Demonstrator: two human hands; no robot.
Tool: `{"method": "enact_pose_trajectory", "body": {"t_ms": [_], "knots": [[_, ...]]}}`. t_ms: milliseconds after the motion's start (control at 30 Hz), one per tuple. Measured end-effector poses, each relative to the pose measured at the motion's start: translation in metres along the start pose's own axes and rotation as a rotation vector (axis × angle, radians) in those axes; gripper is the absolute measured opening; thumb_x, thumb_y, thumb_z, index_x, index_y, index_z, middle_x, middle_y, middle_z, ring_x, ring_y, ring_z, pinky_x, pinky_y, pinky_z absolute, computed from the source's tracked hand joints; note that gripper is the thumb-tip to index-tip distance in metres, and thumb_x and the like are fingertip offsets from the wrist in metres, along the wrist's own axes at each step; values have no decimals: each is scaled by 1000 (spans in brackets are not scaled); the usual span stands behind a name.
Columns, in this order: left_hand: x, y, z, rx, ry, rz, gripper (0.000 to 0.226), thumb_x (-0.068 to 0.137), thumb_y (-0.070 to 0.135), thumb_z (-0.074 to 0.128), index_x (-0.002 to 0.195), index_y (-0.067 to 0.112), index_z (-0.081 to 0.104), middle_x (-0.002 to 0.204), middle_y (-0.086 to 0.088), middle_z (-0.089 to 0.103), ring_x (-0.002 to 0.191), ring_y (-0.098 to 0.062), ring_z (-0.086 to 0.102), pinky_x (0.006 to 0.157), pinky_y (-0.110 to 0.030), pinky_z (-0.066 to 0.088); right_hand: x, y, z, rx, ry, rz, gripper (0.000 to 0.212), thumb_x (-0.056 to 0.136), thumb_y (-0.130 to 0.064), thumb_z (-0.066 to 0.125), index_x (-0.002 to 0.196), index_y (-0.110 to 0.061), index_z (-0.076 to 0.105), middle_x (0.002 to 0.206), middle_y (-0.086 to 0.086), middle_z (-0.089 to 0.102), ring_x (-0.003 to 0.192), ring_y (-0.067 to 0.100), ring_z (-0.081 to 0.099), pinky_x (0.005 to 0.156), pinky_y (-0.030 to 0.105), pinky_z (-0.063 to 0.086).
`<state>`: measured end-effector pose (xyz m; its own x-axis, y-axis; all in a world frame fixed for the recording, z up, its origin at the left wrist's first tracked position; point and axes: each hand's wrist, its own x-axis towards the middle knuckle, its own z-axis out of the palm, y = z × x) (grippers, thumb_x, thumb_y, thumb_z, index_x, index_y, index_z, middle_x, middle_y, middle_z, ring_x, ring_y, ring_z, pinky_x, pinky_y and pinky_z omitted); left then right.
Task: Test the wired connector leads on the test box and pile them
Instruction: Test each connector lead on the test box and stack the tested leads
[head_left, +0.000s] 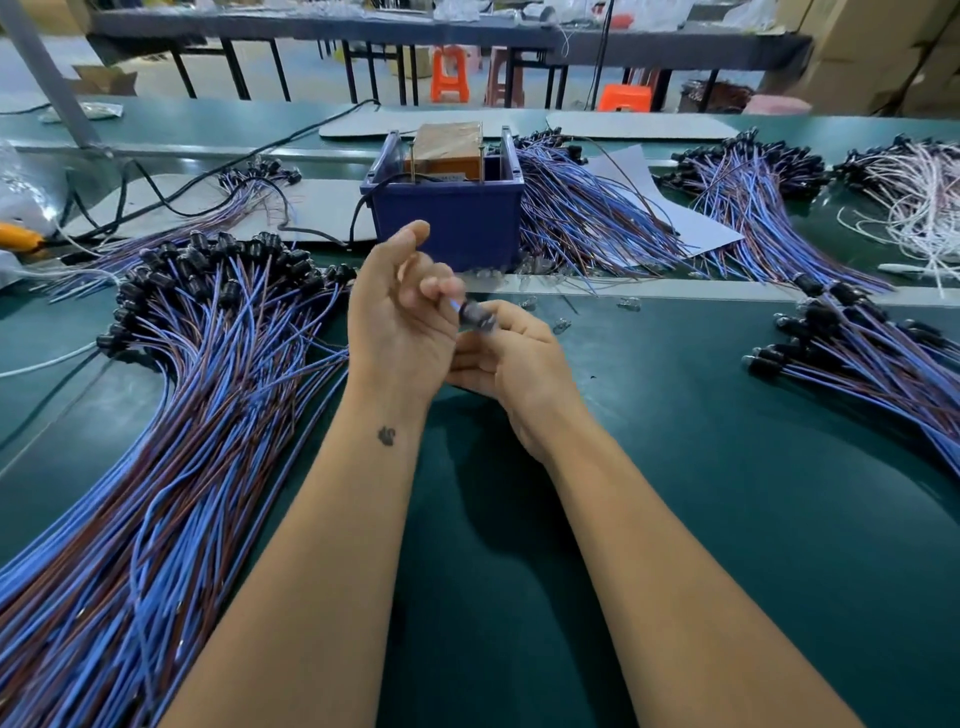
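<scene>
Both hands meet over the green table in front of the blue test box (451, 218). Between them is one connector lead, its black socket (475, 315) blurred by motion. My left hand (400, 317) is palm up with the fingers curled around the lead's blue wire. My right hand (511, 358) pinches the black socket from below. A large pile of blue and brown leads with black sockets (208, 364) lies to the left. Another pile of leads (872, 353) lies to the right.
More lead bundles (587, 218) lie behind and right of the test box, with white wires (919, 202) at far right. Small clear bulbs (561, 326) are scattered along the table strip. A black cable (171, 202) runs to the box. Orange stools stand beyond the table.
</scene>
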<state>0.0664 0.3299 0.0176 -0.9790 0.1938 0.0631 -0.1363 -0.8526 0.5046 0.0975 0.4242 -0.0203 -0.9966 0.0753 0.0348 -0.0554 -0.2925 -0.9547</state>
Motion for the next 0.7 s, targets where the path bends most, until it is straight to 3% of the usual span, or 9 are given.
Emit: {"method": "enact_pose_trajectory", "body": {"t_ms": [67,133,233,333,433,500,567,700], "knots": [[-8,-7,5,-94,-156,-168,11,84,14,55,77,8,61,42,9,34,39,-3,39,40,-14,42,-1,-1,-1,115,-83,55,36,103,-15,35,88,-15,69,83,6,68,74,16,65,65,29,56],[-16,-17,10,-36,-325,-289,19,84,22,53,71,10,59,40,11,33,38,-1,38,39,-12,41,-3,-4,-2,300,-191,71,46,97,-17,33,78,-19,75,83,1,70,81,13,65,69,25,54],[-19,-25,11,34,-525,-462,18,83,22,61,71,10,58,43,8,24,40,-4,34,40,-14,42,-8,-13,-11,379,-243,49,43,90,-12,33,71,-13,71,68,0,67,69,9,65,65,20,51],[-18,-24,1,25,-704,-699,24,83,27,69,78,5,61,44,4,31,44,-11,38,44,-19,48,-8,-22,-21,359,-125,154,33,102,-12,27,94,0,57,61,10,62,47,14,62,41,19,48],[-19,-25,-10,365,-793,-722,30,83,41,66,79,11,66,56,-3,55,56,-19,61,59,-32,58,-4,-19,-31,321,126,72,24,105,-20,37,108,-8,59,75,6,60,54,14,61,48,21,50],[-17,-21,-16,512,-775,-736,31,87,42,56,76,14,67,68,-6,65,74,-24,70,78,-46,57,-1,-17,-35,305,235,-25,25,105,-18,39,101,-9,63,77,3,57,54,10,55,50,19,48],[-11,-14,-20,548,-682,-695,34,88,40,49,72,15,67,71,-6,68,83,-27,72,84,-51,55,-1,-18,-36,383,235,-66,26,105,-13,39,99,-9,63,71,2,55,51,9,49,50,19,45],[1,-9,-24,745,-283,-455,42,101,36,40,71,18,63,67,-4,66,67,-19,68,62,-30,56,-1,-21,-37,488,74,-42,27,103,-8,36,96,-8,63,63,-1,54,50,8,45,54,19,38]]}}
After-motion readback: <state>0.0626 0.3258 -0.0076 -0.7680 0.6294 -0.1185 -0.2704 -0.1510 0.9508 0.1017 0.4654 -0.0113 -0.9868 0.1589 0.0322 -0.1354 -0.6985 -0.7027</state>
